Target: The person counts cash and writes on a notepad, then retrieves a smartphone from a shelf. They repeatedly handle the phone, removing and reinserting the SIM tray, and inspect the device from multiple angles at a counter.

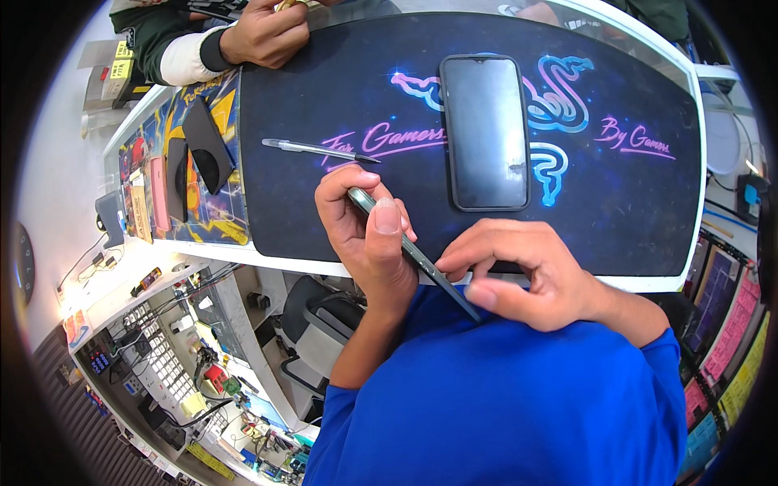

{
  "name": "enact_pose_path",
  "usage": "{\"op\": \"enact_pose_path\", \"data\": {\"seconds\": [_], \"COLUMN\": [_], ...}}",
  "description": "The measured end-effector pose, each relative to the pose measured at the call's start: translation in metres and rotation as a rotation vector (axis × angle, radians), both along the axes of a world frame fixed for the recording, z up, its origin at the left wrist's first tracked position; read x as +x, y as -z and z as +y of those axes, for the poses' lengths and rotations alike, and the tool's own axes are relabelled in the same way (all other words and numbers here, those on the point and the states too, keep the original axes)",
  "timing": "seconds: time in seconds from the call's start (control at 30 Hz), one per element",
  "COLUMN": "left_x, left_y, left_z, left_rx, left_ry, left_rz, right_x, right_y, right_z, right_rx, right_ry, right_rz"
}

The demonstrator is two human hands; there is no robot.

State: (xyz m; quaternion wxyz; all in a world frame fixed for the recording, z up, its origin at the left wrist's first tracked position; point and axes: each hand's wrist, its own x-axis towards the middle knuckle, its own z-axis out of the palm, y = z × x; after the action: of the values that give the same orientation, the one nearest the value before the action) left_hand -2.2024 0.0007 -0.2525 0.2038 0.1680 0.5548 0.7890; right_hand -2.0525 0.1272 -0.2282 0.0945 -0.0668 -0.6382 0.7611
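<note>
My left hand [369, 235] is closed around a slim dark green smartphone [427, 263], its thumb lying along the edge. The phone is tilted and seen almost edge-on, so its faces are mostly hidden. Beside its lower half is my right hand [527, 271], fingers bent and apart, with the index fingertip at or very near the phone's side. Whether it touches, I cannot tell. Beyond my hands, a larger black smartphone [488, 134] lies face up with a dark screen on the black printed desk mat [324, 211]. A clear-barrelled pen [320, 151] lies left of it.
Another person's hand [267, 36] rests at the mat's far left edge. On a colourful mat [231, 219] at the left lie dark flat pieces [209, 146] and a pink phone-shaped item [159, 194]. A chair [320, 324] and a cluttered workbench [203, 373] stand lower left.
</note>
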Motion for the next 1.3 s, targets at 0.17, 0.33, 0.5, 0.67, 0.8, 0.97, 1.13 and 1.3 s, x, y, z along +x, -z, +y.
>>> {"op": "enact_pose_path", "data": {"seconds": [0.17,0.33,0.5,0.67,0.8,0.97,1.13,1.3], "left_x": [0.004,0.000,-0.003,0.001,0.002,0.003,0.006,0.007], "left_y": [0.001,0.010,0.016,0.002,-0.001,-0.005,-0.004,-0.004], "left_z": [0.001,-0.002,-0.004,0.000,0.001,0.002,0.003,0.000], "left_rx": [-0.049,-0.132,-0.211,-0.240,-0.264,-0.306,-0.323,-0.324], "left_ry": [0.023,0.056,0.064,0.067,0.075,0.069,0.062,0.064], "left_rz": [0.033,0.153,0.216,0.134,0.142,0.221,0.263,0.206], "right_x": [-0.006,-0.009,-0.010,-0.009,-0.008,-0.006,-0.001,0.000], "right_y": [-0.011,-0.012,-0.013,-0.017,-0.016,-0.016,-0.021,-0.022], "right_z": [-0.001,-0.002,-0.001,0.002,0.003,0.002,0.008,0.008], "right_rx": [-0.342,-0.378,-0.283,-0.254,-0.250,-0.220,-0.198,-0.264], "right_ry": [0.011,0.049,0.092,0.098,0.100,0.112,0.033,0.020], "right_rz": [-0.213,-0.233,-0.234,-0.243,-0.239,-0.218,-0.272,-0.304]}}
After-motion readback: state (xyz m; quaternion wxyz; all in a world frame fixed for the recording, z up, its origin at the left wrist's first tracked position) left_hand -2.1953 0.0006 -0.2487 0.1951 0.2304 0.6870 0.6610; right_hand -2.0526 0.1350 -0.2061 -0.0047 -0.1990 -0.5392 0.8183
